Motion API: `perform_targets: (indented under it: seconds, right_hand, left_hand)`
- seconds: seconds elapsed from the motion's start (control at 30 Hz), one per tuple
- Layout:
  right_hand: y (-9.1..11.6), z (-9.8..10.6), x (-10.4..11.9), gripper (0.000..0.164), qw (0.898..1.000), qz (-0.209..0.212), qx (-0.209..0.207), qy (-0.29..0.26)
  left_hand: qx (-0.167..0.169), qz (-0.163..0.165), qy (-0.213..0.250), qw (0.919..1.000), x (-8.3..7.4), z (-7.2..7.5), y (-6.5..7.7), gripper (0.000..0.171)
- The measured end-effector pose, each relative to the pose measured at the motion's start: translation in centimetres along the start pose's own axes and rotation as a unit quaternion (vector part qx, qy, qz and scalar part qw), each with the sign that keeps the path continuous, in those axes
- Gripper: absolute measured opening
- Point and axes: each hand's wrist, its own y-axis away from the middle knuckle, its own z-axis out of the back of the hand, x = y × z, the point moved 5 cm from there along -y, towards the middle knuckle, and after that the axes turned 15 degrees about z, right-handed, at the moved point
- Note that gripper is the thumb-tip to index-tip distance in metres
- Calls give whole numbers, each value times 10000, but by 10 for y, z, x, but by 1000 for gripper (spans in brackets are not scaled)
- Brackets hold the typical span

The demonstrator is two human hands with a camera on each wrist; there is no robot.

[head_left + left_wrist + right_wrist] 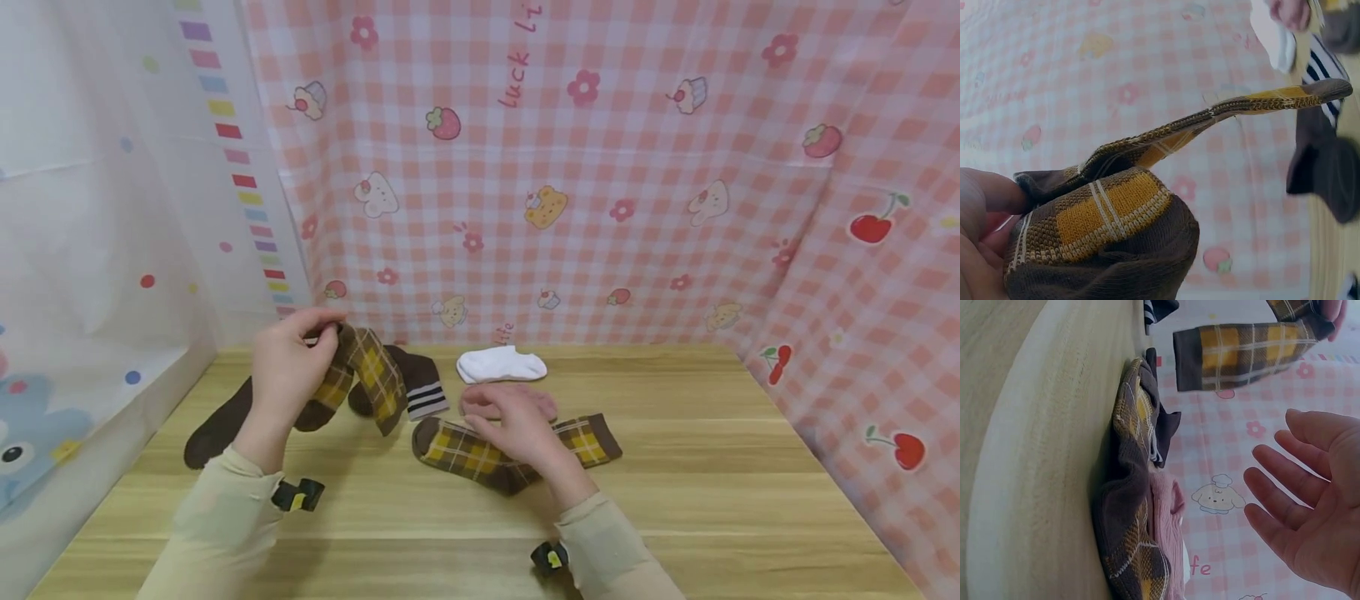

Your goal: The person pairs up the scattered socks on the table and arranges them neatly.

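My left hand (pixel 291 367) pinches a brown and yellow plaid sock (pixel 378 375) between thumb and fingers, and the sock hangs folded over in the air. In the left wrist view the held sock (pixel 1110 219) droops in two parts from the fingertips. My right hand (pixel 517 425) hovers with spread, relaxed fingers over a second plaid sock (pixel 457 450) lying flat on the table. The right wrist view shows that hand (pixel 1316 500) holding nothing. Behind it lies a pink sock (pixel 543 402), partly hidden by the hand.
White socks (pixel 502 365) lie at the back of the wooden table (pixel 712 500). Dark brown socks with striped cuffs (pixel 426 387) lie behind the held sock, and another dark brown sock (pixel 217 429) lies at the left. A pink checked curtain (pixel 637 250) borders the table's back.
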Motion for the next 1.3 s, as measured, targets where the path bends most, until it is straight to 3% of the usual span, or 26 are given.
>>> perform_targets:
  seconds: [0.3, 0.53, 0.63, 0.8, 0.93, 1.1, 1.3]
  right_hand:
    - [-1, 3, -4, 29, 9988, -185, -260, 373]
    - [-6, -2, -10, 38, 9973, -186, -341, 624]
    - [-7, -6, -14, 41, 9979, -255, -248, 549]
    - [-8, -12, -18, 42, 9987, -357, -131, 336]
    - [-8, -15, -20, 42, 9989, -371, -12, 280]
    - [-10, -19, -20, 42, 9992, -323, 110, 199]
    - [-11, -23, -20, 41, 9994, -295, 192, -11]
  left_hand:
    - [254, 380, 578, 9973, -8, -23, 15, 17]
    - [486, 713, 627, 9943, 4, -40, 29, 17]
    - [531, 646, 585, 9948, 10, -42, 34, 17]
    - [503, 226, 224, 9982, 23, -40, 39, 18]
    - [457, -404, -155, 9980, 33, -34, 39, 19]
    - [739, -1249, -642, 9873, 47, -31, 40, 24]
    - [1243, -1749, -995, 9716, 65, -28, 48, 31]
